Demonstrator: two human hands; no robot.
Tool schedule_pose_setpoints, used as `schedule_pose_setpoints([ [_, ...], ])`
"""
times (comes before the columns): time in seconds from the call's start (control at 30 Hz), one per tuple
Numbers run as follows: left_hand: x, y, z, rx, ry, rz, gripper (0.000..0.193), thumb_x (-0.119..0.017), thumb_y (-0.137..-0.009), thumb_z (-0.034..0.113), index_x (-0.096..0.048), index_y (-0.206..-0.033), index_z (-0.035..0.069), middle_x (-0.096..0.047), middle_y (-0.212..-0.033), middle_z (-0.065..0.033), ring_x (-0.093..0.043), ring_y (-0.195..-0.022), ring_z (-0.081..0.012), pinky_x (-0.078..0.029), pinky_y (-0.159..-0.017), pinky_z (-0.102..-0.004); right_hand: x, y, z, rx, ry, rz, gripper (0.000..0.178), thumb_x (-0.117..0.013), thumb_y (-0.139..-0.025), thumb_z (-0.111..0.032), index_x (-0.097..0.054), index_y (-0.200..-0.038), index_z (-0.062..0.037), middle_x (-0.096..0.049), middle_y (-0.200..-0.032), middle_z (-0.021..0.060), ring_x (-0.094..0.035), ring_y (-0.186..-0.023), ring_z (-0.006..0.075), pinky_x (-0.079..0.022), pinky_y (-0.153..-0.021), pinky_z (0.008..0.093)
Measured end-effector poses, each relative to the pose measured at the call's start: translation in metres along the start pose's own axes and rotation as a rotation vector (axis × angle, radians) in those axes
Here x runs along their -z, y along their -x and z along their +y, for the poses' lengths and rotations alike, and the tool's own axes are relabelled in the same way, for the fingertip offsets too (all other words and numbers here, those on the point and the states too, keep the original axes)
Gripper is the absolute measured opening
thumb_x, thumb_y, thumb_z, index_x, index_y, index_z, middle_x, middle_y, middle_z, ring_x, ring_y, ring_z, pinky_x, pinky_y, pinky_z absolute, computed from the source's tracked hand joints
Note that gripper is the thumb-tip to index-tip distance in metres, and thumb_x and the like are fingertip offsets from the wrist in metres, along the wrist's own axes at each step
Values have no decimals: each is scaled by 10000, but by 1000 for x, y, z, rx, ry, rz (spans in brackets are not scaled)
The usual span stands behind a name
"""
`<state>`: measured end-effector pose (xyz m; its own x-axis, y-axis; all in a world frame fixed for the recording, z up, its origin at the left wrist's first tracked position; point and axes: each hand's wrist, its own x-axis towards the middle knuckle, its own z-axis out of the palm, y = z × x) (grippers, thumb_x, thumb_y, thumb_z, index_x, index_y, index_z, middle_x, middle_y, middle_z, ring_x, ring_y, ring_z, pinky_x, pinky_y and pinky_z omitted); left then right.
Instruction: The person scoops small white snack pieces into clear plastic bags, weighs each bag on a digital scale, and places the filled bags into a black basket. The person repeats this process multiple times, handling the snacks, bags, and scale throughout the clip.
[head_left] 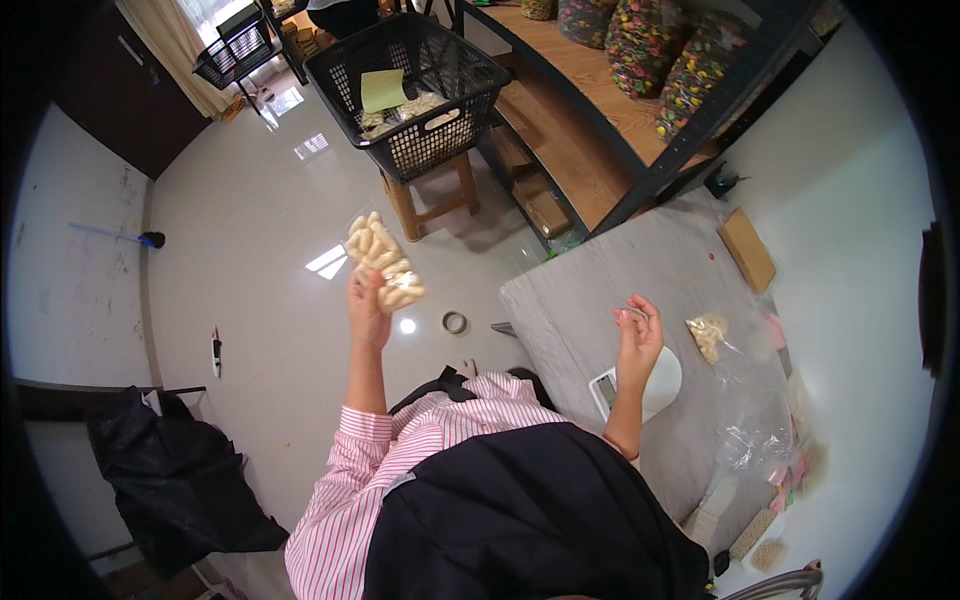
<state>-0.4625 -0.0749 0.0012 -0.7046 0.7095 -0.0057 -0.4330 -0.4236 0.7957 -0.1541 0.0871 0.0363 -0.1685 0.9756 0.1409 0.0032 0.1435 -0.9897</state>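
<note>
Head view, items and hazards. Item: one clear plastic pouch of pale finger-shaped snack pieces (384, 260), raised over the glossy tiled floor (250, 300), between the black mesh crate (430, 148) and the grey wood-grain table (560, 290). Left hand (368, 315): closed on the pouch's lower end, thumb on the near face; remaining fingers mostly hidden. Right hand (638, 340): loosely curled, fingers apart, nothing visible within; its forearm crosses above the white digital scale (666, 382), contact not certain.

Hazard one: drop. Held at one end, the slick film could slip or sag, and a fall would likely end on hard tile, crushing brittle-looking pieces. Hazard two: spill. Whether the pouch is sealed cannot be told; if open, a tilt could shed contents. Hazard three: tipping. The crate, wider than the tan stool (465, 185) beneath it, could shift if knocked at the rim. Hazard four: footing. A tape roll (446, 318) lies on the floor near the person's foot. Hazard five: a lowered right forearm could jog the scale or disturb its reading.
</note>
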Motion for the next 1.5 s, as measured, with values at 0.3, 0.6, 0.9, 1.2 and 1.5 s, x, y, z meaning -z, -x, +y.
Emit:
schedule_pose_setpoints([
  [0.3,30,5,-12,145,74,196,488,-490,-870,191,-273,-1298,98,-457,-1187,-104,-519,-1037,-235,-483,-824,-373,-46,-28,19,65,91,-128,164,-560,-787,8,-565,-950,20,-567,-916,77,-561,-790,128,-451,-701,242],
  [0.6,62,-17,-5,12,-85,286,422,-466,-889,265,-336,-1228,49,-519,-1069,-128,-581,-919,-232,-522,-715,-337,-107,-49,-15,313,321,-427,123,-585,-742,16,-600,-864,13,-579,-836,106,-586,-722,176,-465,-671,262],
  [0.9,69,-55,-17,-14,45,333,386,-446,-898,252,-365,-1205,34,-533,-1058,-135,-595,-893,-237,-534,-690,-338,-127,-60,1,332,371,-683,134,-589,-728,3,-600,-861,9,-572,-814,111,-588,-727,218,-461,-666,286],
  [1.2,51,-207,-24,29,-90,334,587,-535,-833,159,-222,-1325,89,-428,-1212,-116,-427,-1146,-217,-377,-939,-342,-134,-63,25,135,439,-696,136,-577,-750,-39,-607,-880,-8,-585,-833,112,-592,-764,244,-460,-695,308],
  [1.5,30,-432,-38,76,-471,385,688,-614,-764,196,-180,-1269,25,-313,-1268,-192,-402,-1139,-279,-383,-905,-391,-147,-116,30,151,423,-566,123,-585,-743,-20,-604,-864,-10,-581,-815,115,-605,-736,242,-470,-657,309],
])
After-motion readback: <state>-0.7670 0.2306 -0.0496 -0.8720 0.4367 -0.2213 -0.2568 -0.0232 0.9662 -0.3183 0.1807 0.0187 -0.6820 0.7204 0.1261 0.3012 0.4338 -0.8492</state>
